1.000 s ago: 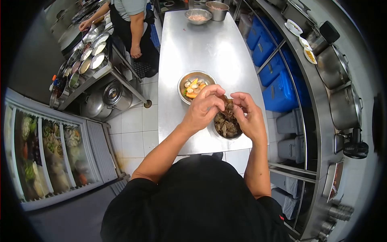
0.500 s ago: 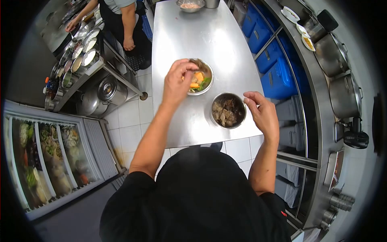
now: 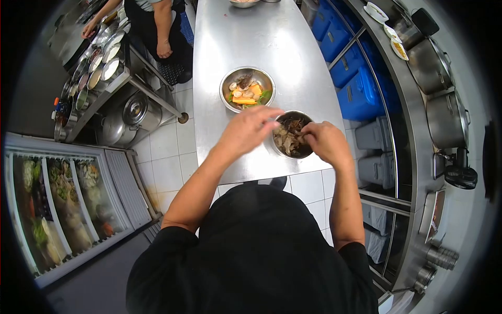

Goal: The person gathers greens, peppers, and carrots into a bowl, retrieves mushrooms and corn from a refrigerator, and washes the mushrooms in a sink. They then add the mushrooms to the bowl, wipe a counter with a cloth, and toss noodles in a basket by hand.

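A steel bowl holds orange carrot slices, pale mushroom slices, green pieces and one dark ragged piece on top. Nearer me, a smaller steel pot contains brownish-grey ragged pieces that look like wood ear mushroom. My left hand is over the table at this pot's left rim, fingers stretched and apart, slightly blurred, with nothing visible in them. At the right rim, my right hand reaches in with thumb and fingers pinched on the wood ear mushroom.
The steel table carries another bowl at its far end. Another person's hand hangs left of the table, beside a rack of seasoning containers. Blue bins line the right; a glass-topped fridge stands at left.
My left hand has drawn back from the larger bowl to the smaller pot, and a dark piece now lies in the larger bowl. My right hand has moved into the pot.
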{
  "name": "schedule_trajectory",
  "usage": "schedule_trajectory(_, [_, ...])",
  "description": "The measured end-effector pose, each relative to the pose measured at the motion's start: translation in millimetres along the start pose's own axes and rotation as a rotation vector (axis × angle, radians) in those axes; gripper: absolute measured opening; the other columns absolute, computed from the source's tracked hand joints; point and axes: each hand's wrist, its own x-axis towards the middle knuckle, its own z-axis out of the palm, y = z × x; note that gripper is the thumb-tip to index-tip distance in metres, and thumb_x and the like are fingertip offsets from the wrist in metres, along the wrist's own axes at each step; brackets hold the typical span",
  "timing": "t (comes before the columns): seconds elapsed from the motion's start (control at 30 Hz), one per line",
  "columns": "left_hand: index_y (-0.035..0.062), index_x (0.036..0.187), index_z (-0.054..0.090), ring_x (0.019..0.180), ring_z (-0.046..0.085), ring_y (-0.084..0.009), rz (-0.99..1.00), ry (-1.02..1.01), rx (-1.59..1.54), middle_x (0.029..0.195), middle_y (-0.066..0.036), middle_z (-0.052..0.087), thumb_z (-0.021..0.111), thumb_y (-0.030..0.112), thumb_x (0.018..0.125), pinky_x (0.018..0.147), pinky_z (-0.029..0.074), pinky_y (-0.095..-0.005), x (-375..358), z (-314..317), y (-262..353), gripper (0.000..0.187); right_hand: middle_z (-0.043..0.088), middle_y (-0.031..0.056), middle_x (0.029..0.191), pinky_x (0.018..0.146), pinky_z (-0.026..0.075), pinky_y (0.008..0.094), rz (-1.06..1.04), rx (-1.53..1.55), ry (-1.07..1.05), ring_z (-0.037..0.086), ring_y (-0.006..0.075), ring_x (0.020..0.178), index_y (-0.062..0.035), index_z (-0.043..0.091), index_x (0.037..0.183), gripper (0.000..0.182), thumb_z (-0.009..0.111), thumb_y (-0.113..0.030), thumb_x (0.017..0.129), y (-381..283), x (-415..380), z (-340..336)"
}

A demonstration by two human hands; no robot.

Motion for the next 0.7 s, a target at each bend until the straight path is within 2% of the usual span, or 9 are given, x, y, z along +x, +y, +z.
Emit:
schedule_trajectory(0.03, [0.0136, 0.130, 0.063, 0.101, 0.065, -0.0209, 0.089, -0.021, 0.036, 0.113, -0.012, 0.068, 0.067, 0.022, 0.090, 0.088, 0.050, -0.0326, -1, 6, 4, 0.041, 0.069, 0.0152, 0.082, 0.076, 0.051, 0.0430, 0.028, 0.074, -0.005, 0.064, 0.0333, 0.082, -0.0075, 0.073, 0.097, 0.018, 0.066, -0.017, 0.083, -1, 1, -9])
schedule_trajectory(0.13, [0.0137, 0.134, 0.059, 0.098, 0.066, -0.0198, -0.107, -0.155, -0.137, 0.110, -0.012, 0.069, 0.069, 0.024, 0.088, 0.088, 0.051, -0.0330, 4, 15, 30, 0.048, 0.068, 0.0165, 0.079, 0.074, 0.050, 0.0437, 0.027, 0.267, -0.004, 0.064, 0.0344, 0.079, -0.0050, 0.072, 0.100, 0.019, 0.065, -0.017, 0.086, -8, 2, -29])
schedule_trajectory(0.17, [0.0116, 0.134, 0.057, 0.090, 0.066, -0.0195, -0.234, -0.230, -0.218, 0.107, -0.010, 0.069, 0.070, 0.023, 0.088, 0.085, 0.052, -0.0343, 10, 12, 41, 0.049, 0.069, 0.0160, 0.080, 0.072, 0.050, 0.0404, -0.001, 0.280, -0.001, 0.066, 0.0309, 0.076, -0.0040, 0.071, 0.103, 0.020, 0.064, -0.016, 0.088, -4, 3, -29])
schedule_trajectory(0.27, [0.0079, 0.129, 0.058, 0.085, 0.069, -0.0182, -0.205, -0.130, -0.495, 0.105, -0.009, 0.070, 0.067, 0.018, 0.090, 0.070, 0.054, -0.0333, 13, 42, 18, 0.042, 0.071, 0.0157, 0.086, 0.073, 0.051, 0.0368, 0.074, 0.481, -0.007, 0.068, 0.0275, 0.077, -0.0035, 0.070, 0.105, 0.021, 0.064, -0.015, 0.089, -11, 4, -35])
schedule_trajectory(0.37, [0.0063, 0.126, 0.060, 0.081, 0.067, -0.0100, -0.432, -0.205, -0.812, 0.101, -0.005, 0.070, 0.064, 0.015, 0.093, 0.057, 0.050, -0.0259, 19, 35, 15, 0.034, 0.072, 0.0155, 0.091, 0.076, 0.052, 0.0339, 0.063, 0.578, 0.077, 0.070, 0.0254, 0.082, -0.0027, 0.069, 0.106, 0.020, 0.062, -0.014, 0.090, -10, 9, -23])
schedule_trajectory(0.47, [0.0065, 0.124, 0.061, 0.081, 0.066, -0.0067, -0.344, -0.089, -0.806, 0.100, -0.003, 0.069, 0.061, 0.016, 0.096, 0.051, 0.046, -0.0220, 26, 22, -4, 0.030, 0.072, 0.0156, 0.092, 0.078, 0.053, 0.0346, -0.023, 0.603, 0.181, 0.071, 0.0273, 0.086, -0.0030, 0.068, 0.107, 0.021, 0.061, -0.012, 0.091, -26, 29, -17])
schedule_trajectory(0.5, [0.0062, 0.126, 0.059, 0.079, 0.065, -0.0083, -0.349, -0.042, -0.751, 0.099, -0.003, 0.069, 0.059, 0.014, 0.095, 0.059, 0.050, -0.0240, 31, 11, -8, 0.032, 0.073, 0.0158, 0.092, 0.079, 0.053, 0.0357, -0.061, 0.562, 0.238, 0.071, 0.0299, 0.087, -0.0037, 0.067, 0.110, 0.022, 0.060, -0.011, 0.090, -33, 37, -14])
schedule_trajectory(0.6, [0.0060, 0.122, 0.062, 0.080, 0.068, -0.0160, -0.157, 0.133, -0.372, 0.098, -0.007, 0.071, 0.057, 0.013, 0.092, 0.070, 0.054, -0.0307, 42, -9, -42, 0.031, 0.073, 0.0163, 0.091, 0.079, 0.053, 0.0366, -0.048, 0.547, 0.234, 0.070, 0.0325, 0.086, -0.0046, 0.066, 0.112, 0.024, 0.058, -0.010, 0.090, -52, 49, -25])
schedule_trajectory(0.7, [0.0070, 0.115, 0.066, 0.088, 0.068, -0.0255, -0.314, 0.079, 0.177, 0.100, -0.012, 0.071, 0.056, 0.012, 0.089, 0.084, 0.053, -0.0368, 39, -46, -17, 0.029, 0.072, 0.0164, 0.087, 0.078, 0.052, 0.0382, -0.001, 0.416, 0.211, 0.070, 0.0332, 0.084, -0.0054, 0.068, 0.109, 0.023, 0.058, -0.010, 0.089, -40, 47, -35])
